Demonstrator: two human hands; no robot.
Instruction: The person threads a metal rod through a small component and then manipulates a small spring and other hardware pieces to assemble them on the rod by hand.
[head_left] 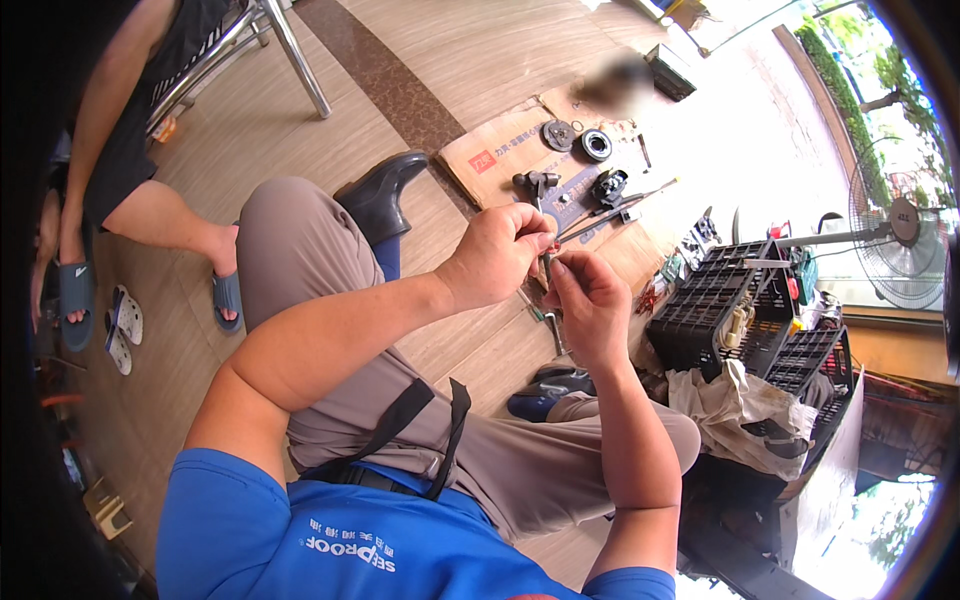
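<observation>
My left hand [492, 256] and my right hand [592, 303] meet in front of me, fingertips almost touching. Both are pinched around a small, thin dark piece [547, 262] with a bit of red near its upper end. Its kind is too small to make out, and the fingers cover much of it. Just beyond the hands, a flattened cardboard sheet [478, 190] lies on the floor. On it are a dark round disc [558, 135], a black ring-shaped part [596, 146], a black mechanical part [608, 188] and a dark metal part [537, 183].
Black plastic crates [690, 312] stand at the right, a pale cloth [735, 410] draped beside them. Behind them is a standing fan [905, 222]. A seated person's leg [170, 222] and a metal chair leg [297, 60] are at the left, near loose white clogs [124, 322].
</observation>
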